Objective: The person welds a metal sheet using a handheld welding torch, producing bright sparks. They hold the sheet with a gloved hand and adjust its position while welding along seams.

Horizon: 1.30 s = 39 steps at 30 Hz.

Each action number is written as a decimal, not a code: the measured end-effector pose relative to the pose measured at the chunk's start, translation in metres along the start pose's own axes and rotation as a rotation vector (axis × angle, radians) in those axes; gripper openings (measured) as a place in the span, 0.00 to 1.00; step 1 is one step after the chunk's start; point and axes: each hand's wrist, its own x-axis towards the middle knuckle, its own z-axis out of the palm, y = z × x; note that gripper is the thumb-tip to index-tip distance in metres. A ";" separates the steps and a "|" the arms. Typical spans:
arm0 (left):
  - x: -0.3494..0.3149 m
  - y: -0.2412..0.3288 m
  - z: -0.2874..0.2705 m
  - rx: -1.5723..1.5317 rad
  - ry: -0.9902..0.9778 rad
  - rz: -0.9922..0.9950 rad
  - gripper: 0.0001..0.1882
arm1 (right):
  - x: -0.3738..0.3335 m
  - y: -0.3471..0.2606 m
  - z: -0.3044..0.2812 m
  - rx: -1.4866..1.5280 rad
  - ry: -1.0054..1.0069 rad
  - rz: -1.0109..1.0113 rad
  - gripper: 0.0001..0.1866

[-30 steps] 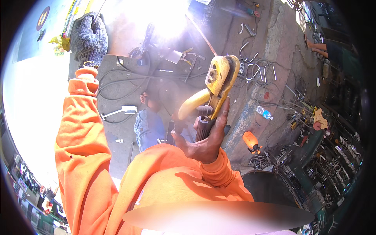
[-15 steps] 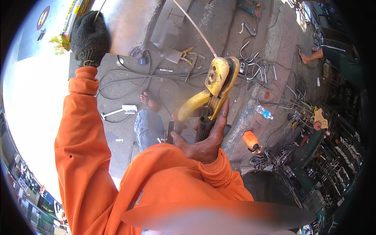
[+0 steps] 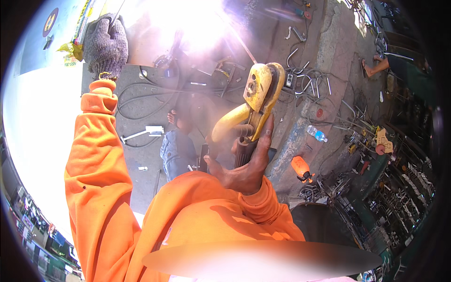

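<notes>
My bare right hand [image 3: 249, 171] is wrapped round the ribbed black grip of a yellow welding electrode holder [image 3: 258, 84]. A thin electrode [image 3: 244, 44] is clamped in its jaws and slants up and left into a white-violet glare [image 3: 197, 23]. The glare hides the rod's tip and the metal there. At the upper left my left hand [image 3: 105, 49], in a grey knit glove, is closed on a thin rod [image 3: 117, 14] whose far end leaves the view. Beside that glove lies a yellow wrapper [image 3: 71, 50] on the bright pale surface.
Cables [image 3: 155, 87] loop over the concrete floor [image 3: 141, 197], along with pliers and offcuts. To the right lie bent metal rods [image 3: 312, 84], a water bottle [image 3: 317, 134] and an orange bottle [image 3: 302, 169]. Another person's leg [image 3: 376, 68] shows at the far right.
A bright glare has appeared at the electrode's far end, washing out the metal there and lighting my glove and sleeves. The electrode holder has shifted slightly left; both hands keep their grips.
</notes>
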 end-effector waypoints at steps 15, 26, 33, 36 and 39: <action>0.003 0.010 -0.011 -0.146 -0.026 -0.041 0.15 | -0.001 0.000 -0.001 -0.035 0.041 0.014 0.70; 0.003 0.004 -0.008 -0.076 -0.023 0.006 0.15 | -0.003 0.006 0.003 0.062 0.016 0.011 0.71; 0.003 0.001 -0.005 -0.028 -0.007 0.036 0.14 | -0.003 0.003 0.000 0.001 0.001 0.007 0.70; 0.003 0.002 -0.006 -0.036 -0.015 0.022 0.15 | 0.004 0.004 0.002 -0.008 0.015 -0.129 0.71; 0.003 0.004 -0.009 -0.092 -0.023 0.004 0.15 | 0.007 0.002 0.000 -0.057 0.019 -0.175 0.72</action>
